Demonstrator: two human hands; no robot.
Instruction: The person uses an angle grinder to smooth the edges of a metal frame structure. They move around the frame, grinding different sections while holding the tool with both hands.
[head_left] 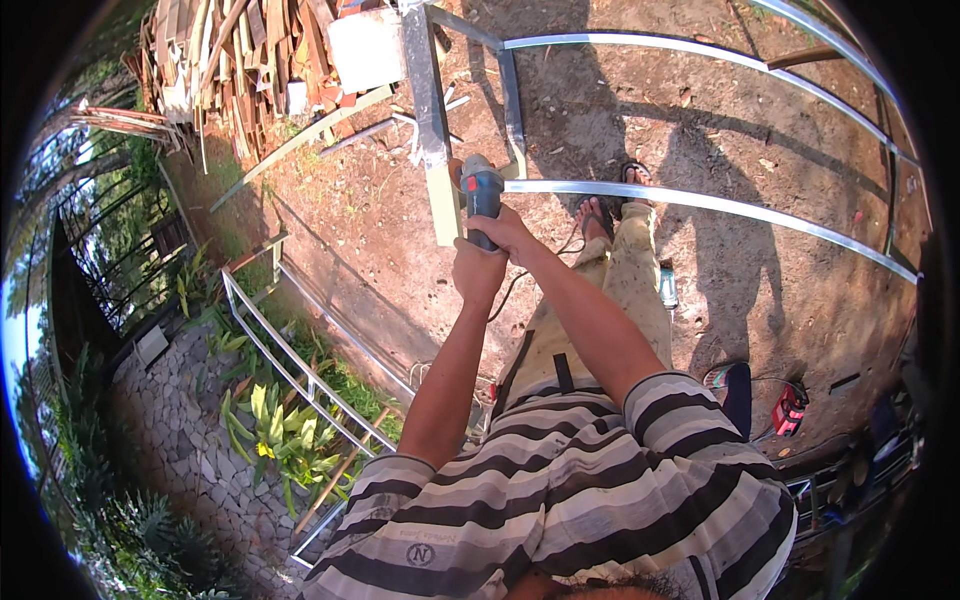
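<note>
Both my hands are closed round a blue angle grinder with a grey head and a red switch. My left hand grips the rear end of its body. Just ahead of it, my right hand wraps the body from the right side. The grinder's head is by the joint of a metal frame, close to a dark upright post with a pale lower end. A brownish disc edge shows left of the head; whether it touches the metal cannot be made out. From this joint a shiny metal rail runs right.
Scrap wood is heaped at the far left beside a white panel. A second metal frame lies near plants on the left. The dark cord hangs by my legs. A red device sits on the ground at right.
</note>
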